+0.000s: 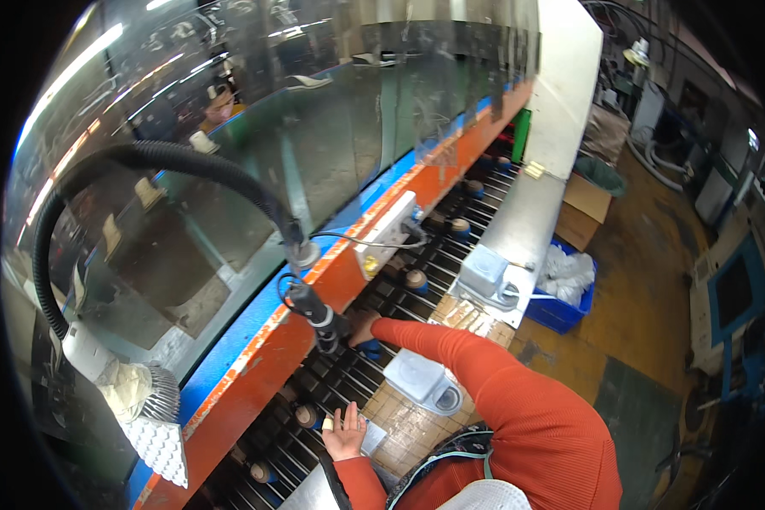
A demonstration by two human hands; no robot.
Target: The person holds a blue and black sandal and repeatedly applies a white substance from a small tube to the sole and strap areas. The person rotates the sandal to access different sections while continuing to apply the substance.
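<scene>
My left hand (pixel 344 433) lies palm up with its fingers spread, holding nothing. A pale wrap covers one fingertip. Close beside it, a brown piece on a blue base (pixel 307 416) sits at the row of metal rods. My right arm, in an orange-red sleeve, reaches across to the rods. At its end, my right hand (pixel 364 325) is next to a black cylindrical fixture (pixel 314 316) and just above a blue base (pixel 369 347). Its fingers are mostly hidden, so any hold is not visible.
An orange and blue rail (pixel 331 272) borders the rods, with clear plastic curtains behind it. A flexible-armed lamp (pixel 157 425) hangs at left. Grey plastic containers (pixel 416 376) stand on the tiled ledge. A blue bin (pixel 561 314) and cardboard box (pixel 585 208) stand right. Another person (pixel 221 104) is beyond the curtain.
</scene>
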